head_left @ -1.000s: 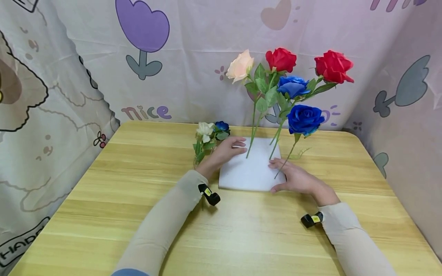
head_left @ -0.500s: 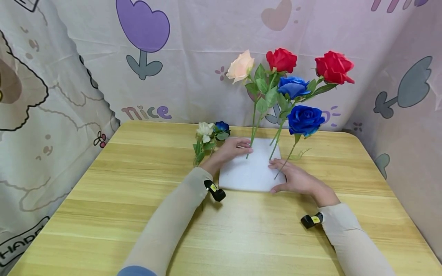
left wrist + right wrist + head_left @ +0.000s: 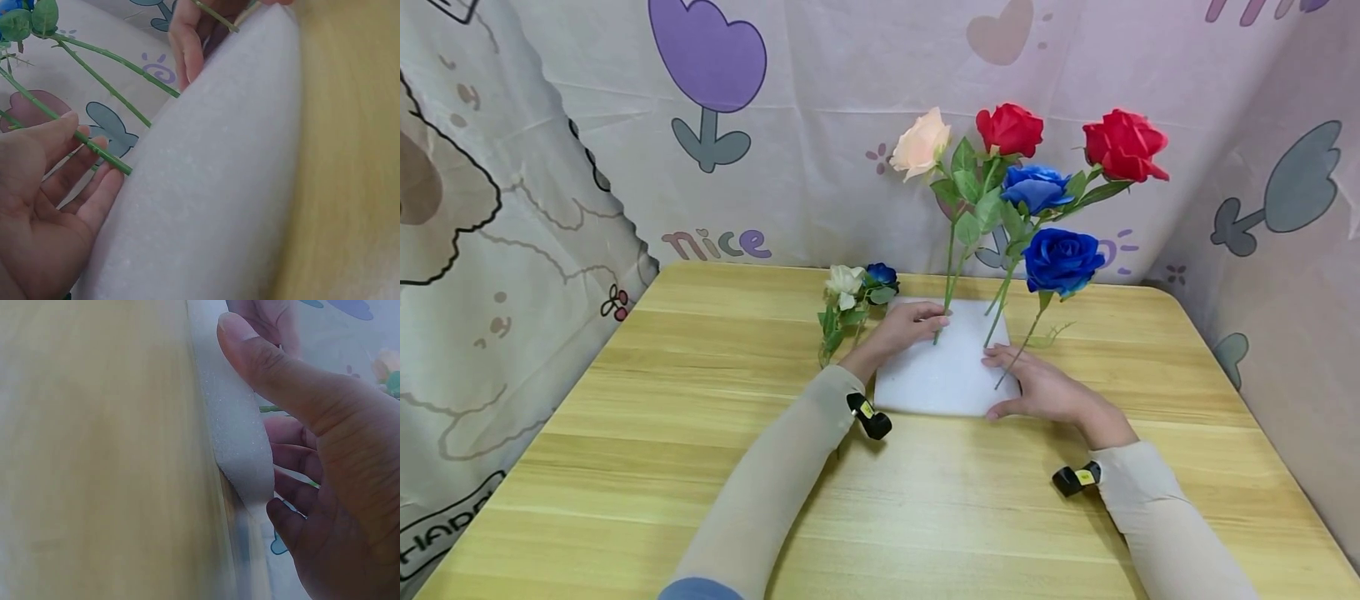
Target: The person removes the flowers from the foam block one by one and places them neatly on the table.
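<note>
Within foam [image 3: 936,375] — roses [image 3: 1063,262], left grip [image 3: 907,328] pinching one

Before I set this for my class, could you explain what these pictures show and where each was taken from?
There is no robot here, just a person working bare-handed. The wide view comes from a camera on the head, looking down; the close views come from black cameras worn on the wrists. On the wooden table sits a white block, with a peach rose, two red roses and two blue roses standing up from it. White and blue flowers lie to its left. The left hand pinches a green stem; the right hand grips the block's near right corner.
</note>
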`<state>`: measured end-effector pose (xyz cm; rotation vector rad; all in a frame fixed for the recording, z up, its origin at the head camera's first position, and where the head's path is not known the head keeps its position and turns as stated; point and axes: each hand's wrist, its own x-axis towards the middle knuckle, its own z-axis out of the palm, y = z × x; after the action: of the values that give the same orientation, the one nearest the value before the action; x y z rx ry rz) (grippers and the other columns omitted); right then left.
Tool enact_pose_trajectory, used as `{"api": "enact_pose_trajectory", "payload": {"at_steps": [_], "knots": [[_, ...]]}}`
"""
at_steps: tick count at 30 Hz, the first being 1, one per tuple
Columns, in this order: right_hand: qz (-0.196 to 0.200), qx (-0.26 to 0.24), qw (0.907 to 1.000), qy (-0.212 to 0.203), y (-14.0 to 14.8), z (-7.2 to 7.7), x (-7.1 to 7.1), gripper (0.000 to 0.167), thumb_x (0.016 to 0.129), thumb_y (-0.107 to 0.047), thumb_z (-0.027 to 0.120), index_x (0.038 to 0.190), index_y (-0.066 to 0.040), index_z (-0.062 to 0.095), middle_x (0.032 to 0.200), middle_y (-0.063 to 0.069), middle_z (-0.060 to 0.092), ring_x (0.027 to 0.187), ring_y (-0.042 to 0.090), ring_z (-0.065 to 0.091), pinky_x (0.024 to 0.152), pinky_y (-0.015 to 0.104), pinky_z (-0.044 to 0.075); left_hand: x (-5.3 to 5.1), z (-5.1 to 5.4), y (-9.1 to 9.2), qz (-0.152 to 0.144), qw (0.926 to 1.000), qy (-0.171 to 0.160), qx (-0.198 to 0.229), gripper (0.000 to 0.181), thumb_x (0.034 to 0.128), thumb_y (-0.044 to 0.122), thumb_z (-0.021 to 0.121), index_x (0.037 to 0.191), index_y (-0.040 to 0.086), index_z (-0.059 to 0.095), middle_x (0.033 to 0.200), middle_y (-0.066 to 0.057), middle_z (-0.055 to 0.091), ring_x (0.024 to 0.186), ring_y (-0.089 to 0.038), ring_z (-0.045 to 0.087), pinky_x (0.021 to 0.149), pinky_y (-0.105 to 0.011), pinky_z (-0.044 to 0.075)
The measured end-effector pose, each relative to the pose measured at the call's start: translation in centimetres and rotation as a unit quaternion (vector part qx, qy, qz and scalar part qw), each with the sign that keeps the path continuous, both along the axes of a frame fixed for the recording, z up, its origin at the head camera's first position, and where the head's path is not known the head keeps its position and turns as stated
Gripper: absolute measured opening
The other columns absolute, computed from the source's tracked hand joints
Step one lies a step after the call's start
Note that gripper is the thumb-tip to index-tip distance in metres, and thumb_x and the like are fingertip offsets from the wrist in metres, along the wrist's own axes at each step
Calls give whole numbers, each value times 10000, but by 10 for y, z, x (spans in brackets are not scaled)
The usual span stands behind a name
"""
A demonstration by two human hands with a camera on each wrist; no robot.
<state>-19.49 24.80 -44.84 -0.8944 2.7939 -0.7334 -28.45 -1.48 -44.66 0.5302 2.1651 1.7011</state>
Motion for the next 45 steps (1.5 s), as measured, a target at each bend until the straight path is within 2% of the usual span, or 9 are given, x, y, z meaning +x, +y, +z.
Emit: {"api": "enact_pose_trajectory", "payload": {"at_steps": [5, 10, 13, 20, 29, 37, 45], "knots": [[13, -7, 10000, -21, -1, 1, 1, 904, 687, -529, 831, 1363, -4, 538, 1497, 151, 407, 1418, 389, 261, 1135, 545, 245, 2, -1, -3, -82, 9999, 66, -19, 388, 990, 286, 602, 1283, 32, 626, 1207, -94, 638, 1078, -206, 639, 924, -269, 517], [13, -10, 10000, -34, -1, 2, 1, 914, 689, -519, 835, 1373, 3, 528, 1500, 159, 402, 1416, 396, 260, 1134, 554, 239, 1, -4, -5, -182, 9982, 531, -204, 339, 1001, 272, 586, 1255, 60, 655, 1191, -76, 662, 1078, -183, 629, 935, -276, 504], [0, -8, 10000, -50, -1, 2, 0, 918, 694, -518, 834, 1381, 4, 523, 1505, 166, 393, 1416, 404, 255, 1132, 564, 235, 0, -5, -5, -197, 9967, 695, -358, 312, 1008, 250, 575, 1245, 68, 666, 1199, -66, 668, 1084, -159, 618, 935, -264, 495], [-10, 29, 10000, -46, 0, 2, 0, 926, 691, -523, 833, 1384, 5, 520, 1502, 180, 393, 1412, 414, 256, 1130, 568, 236, -1, -5, -4, -186, 9962, 731, -434, 274, 1019, 187, 553, 1214, 41, 677, 1157, -72, 688, 1068, -148, 629, 921, -238, 499], [-67, 41, 9998, -161, -2, 5, 1, 916, 695, -502, 840, 1387, 4, 517, 1510, 180, 381, 1418, 417, 238, 1134, 569, 226, -1, -5, -4, -170, 9950, 829, -527, 248, 1008, 206, 578, 1153, 51, 706, 1103, -34, 696, 1037, -138, 617, 914, -250, 489], [-88, 82, 9998, -135, -2, 5, 3, 904, 698, -496, 841, 1380, 5, 522, 1502, 171, 395, 1416, 414, 247, 1136, 563, 227, -1, -9, -5, -256, 9955, 839, -363, 226, 1004, 133, 573, 1152, 13, 696, 1132, -70, 697, 1066, -135, 624, 938, -234, 474], [-75, 65, 9999, -88, -3, 5, 3, 915, 695, -496, 842, 1386, 7, 516, 1502, 175, 392, 1414, 417, 249, 1135, 564, 227, -3, -10, -5, -230, 9976, 644, -92, 256, 995, 134, 591, 1186, -15, 673, 1147, -105, 695, 1055, -162, 649, 903, -244, 518]]}}
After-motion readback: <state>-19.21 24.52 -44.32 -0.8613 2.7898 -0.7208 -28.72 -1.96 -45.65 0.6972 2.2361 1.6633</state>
